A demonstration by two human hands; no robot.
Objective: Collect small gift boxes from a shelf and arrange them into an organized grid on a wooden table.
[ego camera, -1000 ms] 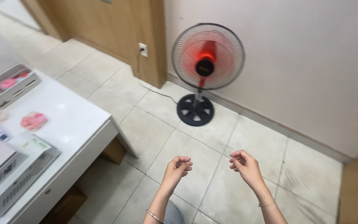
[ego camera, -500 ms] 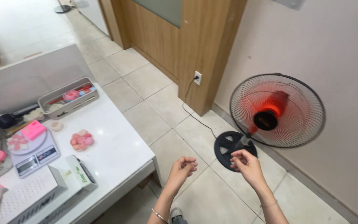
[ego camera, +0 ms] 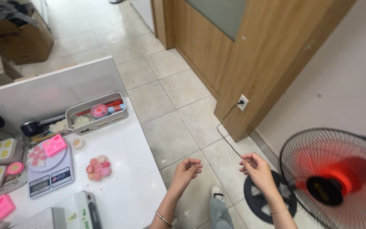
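My left hand and my right hand hang in the air over the tiled floor, a little apart, fingers loosely curled and nothing visible in either. They are to the right of the white table. A standing fan with a red hub is just right of my right hand. On the table lie a small pile of pink pieces, a kitchen scale carrying a pink mould, and a grey tray of small items.
Yellow and pink moulds crowd the table's left side, with a box at its near edge. A grey partition backs the table. A wooden door panel with a wall socket stands ahead; a cardboard box sits far left.
The view has swung left and upward: the fan slid to the right edge and more of the table came into sight. Both hands stay raised, curled and apart.
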